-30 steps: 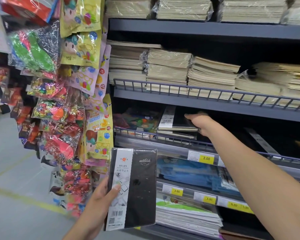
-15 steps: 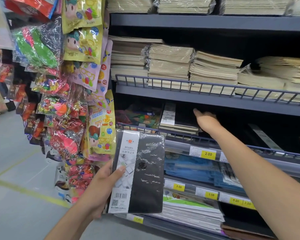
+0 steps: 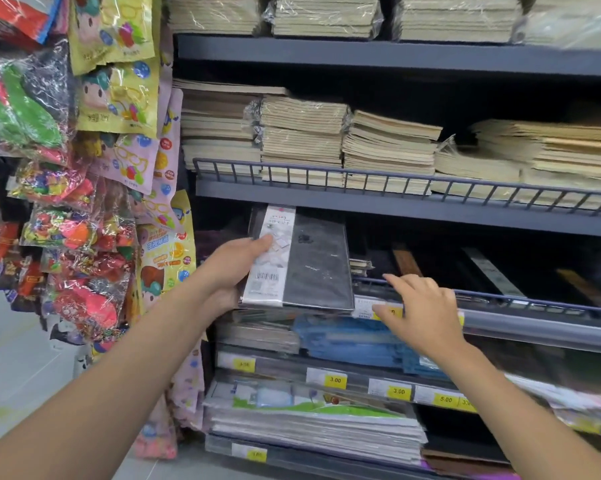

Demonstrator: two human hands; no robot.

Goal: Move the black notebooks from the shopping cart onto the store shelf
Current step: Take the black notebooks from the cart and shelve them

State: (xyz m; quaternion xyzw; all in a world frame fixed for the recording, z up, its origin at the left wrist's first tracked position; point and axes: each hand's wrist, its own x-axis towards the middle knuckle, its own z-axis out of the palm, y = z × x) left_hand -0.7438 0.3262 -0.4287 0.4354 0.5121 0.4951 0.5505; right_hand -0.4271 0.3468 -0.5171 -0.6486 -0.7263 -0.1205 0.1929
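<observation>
Black notebook [image 3: 315, 265] above shelf rail [image 3: 534, 300]

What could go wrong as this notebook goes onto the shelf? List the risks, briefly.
1. The left hand grips the notebook along one edge only, and its wrap looks glossy, so it may slip.
2. The notebook's lower edge sits low in front of the wire rail and could catch on it.
3. The right hand is open close to the rail, so the notebook might bump its fingers.

Black notebook [image 3: 312, 265] with white label band, grey-blue shelf [image 3: 396, 207], yellow price tags [image 3: 335, 380]
</observation>
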